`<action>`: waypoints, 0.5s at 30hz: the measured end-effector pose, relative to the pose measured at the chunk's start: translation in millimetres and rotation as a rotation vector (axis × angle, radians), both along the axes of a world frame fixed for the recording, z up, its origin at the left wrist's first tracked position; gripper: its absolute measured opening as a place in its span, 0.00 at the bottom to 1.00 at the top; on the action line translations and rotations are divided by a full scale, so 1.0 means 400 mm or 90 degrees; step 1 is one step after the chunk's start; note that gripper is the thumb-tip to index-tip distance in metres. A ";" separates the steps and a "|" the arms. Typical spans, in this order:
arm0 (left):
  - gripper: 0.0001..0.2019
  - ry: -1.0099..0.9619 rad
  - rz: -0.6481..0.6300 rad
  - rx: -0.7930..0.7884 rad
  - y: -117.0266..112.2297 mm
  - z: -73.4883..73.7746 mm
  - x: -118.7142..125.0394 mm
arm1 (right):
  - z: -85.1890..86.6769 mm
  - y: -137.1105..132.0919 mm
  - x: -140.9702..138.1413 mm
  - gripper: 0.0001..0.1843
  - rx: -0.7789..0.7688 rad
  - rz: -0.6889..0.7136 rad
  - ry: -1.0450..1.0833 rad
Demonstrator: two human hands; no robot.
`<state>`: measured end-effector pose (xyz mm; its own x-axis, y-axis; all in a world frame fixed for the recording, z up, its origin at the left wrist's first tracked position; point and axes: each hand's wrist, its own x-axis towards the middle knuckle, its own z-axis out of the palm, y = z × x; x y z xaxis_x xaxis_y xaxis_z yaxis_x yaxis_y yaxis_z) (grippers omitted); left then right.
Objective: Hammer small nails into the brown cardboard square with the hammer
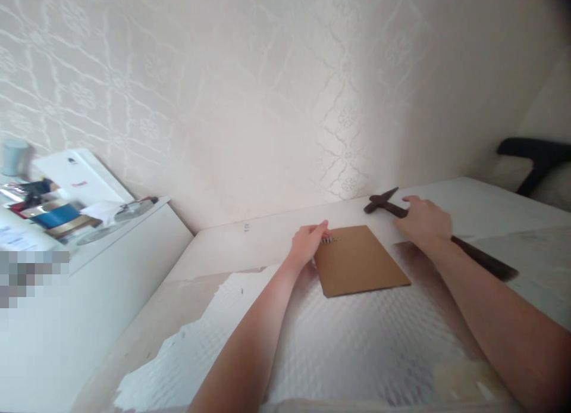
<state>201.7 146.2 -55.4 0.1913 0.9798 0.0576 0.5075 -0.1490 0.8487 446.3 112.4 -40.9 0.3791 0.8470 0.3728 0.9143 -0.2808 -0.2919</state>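
A: What lies nearest?
B: The brown board (363, 264) on the white table (267, 234).
A: The hands?
B: The left hand (307, 244), fingers together, pinches small metal pieces (328, 240) at the board's far corner; the right hand (423, 221) is closed over the hammer (381, 203) just behind it.
A: Containers?
B: A grey cup (15, 157) far left; contents I cannot tell.

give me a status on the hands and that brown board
Left hand fingertips at small metal nails, far corner of flat brown board. Right hand over dark hammer handle, grip unclear. No obstacle between hands.
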 end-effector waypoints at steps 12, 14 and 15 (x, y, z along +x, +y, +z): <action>0.30 -0.017 -0.033 -0.001 -0.002 0.004 -0.004 | 0.061 -0.024 -0.046 0.22 0.048 0.353 -0.078; 0.31 -0.013 -0.029 -0.011 -0.005 0.010 -0.003 | 0.063 -0.025 -0.051 0.22 0.037 0.398 -0.066; 0.32 -0.011 -0.027 -0.015 -0.007 0.013 -0.003 | 0.064 -0.025 -0.053 0.22 0.039 0.414 -0.058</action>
<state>200.4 143.5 -50.1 0.2319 0.9720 0.0382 0.4869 -0.1500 0.8605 425.0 102.4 -15.2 -0.2388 0.8684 0.4346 0.9136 0.3526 -0.2025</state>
